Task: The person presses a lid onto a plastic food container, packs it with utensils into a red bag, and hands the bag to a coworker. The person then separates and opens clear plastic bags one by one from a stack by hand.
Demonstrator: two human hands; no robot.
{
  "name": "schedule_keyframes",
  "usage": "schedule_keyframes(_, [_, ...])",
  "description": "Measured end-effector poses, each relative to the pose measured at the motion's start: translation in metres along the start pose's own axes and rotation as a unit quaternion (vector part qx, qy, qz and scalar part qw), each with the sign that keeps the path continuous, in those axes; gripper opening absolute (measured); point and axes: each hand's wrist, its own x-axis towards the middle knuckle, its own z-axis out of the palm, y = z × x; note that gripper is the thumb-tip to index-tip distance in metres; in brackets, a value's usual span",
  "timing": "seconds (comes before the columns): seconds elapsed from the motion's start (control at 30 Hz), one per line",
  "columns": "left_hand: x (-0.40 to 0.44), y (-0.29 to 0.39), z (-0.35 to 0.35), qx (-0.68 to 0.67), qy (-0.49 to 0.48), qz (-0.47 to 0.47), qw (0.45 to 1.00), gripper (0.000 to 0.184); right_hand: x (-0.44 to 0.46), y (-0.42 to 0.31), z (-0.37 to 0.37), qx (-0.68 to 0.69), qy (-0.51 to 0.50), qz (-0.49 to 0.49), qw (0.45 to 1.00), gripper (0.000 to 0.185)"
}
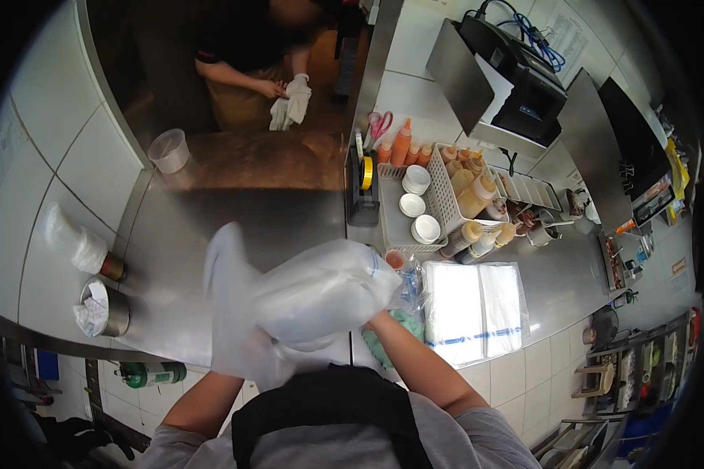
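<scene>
A translucent plastic bag (321, 293) with a blue stripe is puffed out above the steel counter, between my arms. Its left part is smeared by motion. My right hand (379, 320) is at the bag's right end, with its fingers hidden by the plastic. Blurred plastic covers most of my left hand (258, 341), so its grip does not show. To the right lies a stack of flat white plastic bags (471, 309) with a blue stripe. A green cloth (395, 338) rests by my right forearm.
Squeeze bottles (477, 195) fill a white basket, beside small white bowls (412, 205). A tape dispenser (363, 191) stands behind. At left are a metal canister (105, 307) and a clear tub (169, 151). Across the opening, a person holds a cloth (291, 105).
</scene>
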Motion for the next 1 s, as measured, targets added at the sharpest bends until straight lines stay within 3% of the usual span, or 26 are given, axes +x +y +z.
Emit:
schedule_keyframes(0.27, [0.062, 0.014, -0.008, 0.117, -0.061, -0.015, 0.991, 0.020, 0.035, -0.020, 0.004, 0.054, 0.006, 0.050, 0.997, 0.034])
schedule_keyframes(0.47, [0.061, -0.001, -0.020, 0.144, -0.068, -0.048, 0.986, 0.019, 0.049, 0.071, -0.045, -0.013, -0.040, 0.013, 0.999, 0.038])
schedule_keyframes(0.53, [0.039, -0.014, -0.035, 0.134, -0.067, -0.065, 0.987, 0.019, -0.004, -0.031, 0.005, 0.181, 0.055, 0.171, 0.967, 0.043])
schedule_keyframes(0.57, [0.026, -0.023, -0.043, 0.128, -0.065, -0.072, 0.987, 0.019, -0.023, -0.049, 0.016, 0.196, 0.062, 0.173, 0.963, 0.044])
schedule_keyframes(0.7, [-0.002, -0.051, -0.072, 0.118, -0.039, -0.079, 0.989, 0.018, -0.078, -0.034, 0.016, 0.258, 0.072, 0.236, 0.934, 0.045])
schedule_keyframes(0.8, [-0.007, -0.066, -0.080, 0.112, -0.025, -0.069, 0.991, 0.018, -0.095, -0.039, 0.033, 0.177, 0.075, 0.182, 0.964, 0.040])
schedule_keyframes(0.87, [-0.004, -0.070, -0.079, 0.119, -0.008, -0.047, 0.992, 0.018, -0.090, -0.053, 0.036, -0.025, 0.084, 0.255, 0.963, 0.035])
schedule_keyframes(0.9, [0.000, -0.068, -0.075, 0.129, 0.005, -0.026, 0.991, 0.018, -0.087, -0.029, 0.021, -0.152, 0.055, 0.141, 0.977, 0.033])
schedule_keyframes(0.93, [0.001, -0.061, -0.067, 0.148, 0.022, 0.004, 0.989, 0.017, -0.090, -0.025, 0.012, -0.152, 0.053, 0.139, 0.977, 0.033])
schedule_keyframes(1.0, [0.000, -0.032, -0.051, 0.236, 0.076, 0.130, 0.960, 0.017, -0.102, -0.029, -0.014, -0.462, 0.039, -0.041, 0.885, 0.032])
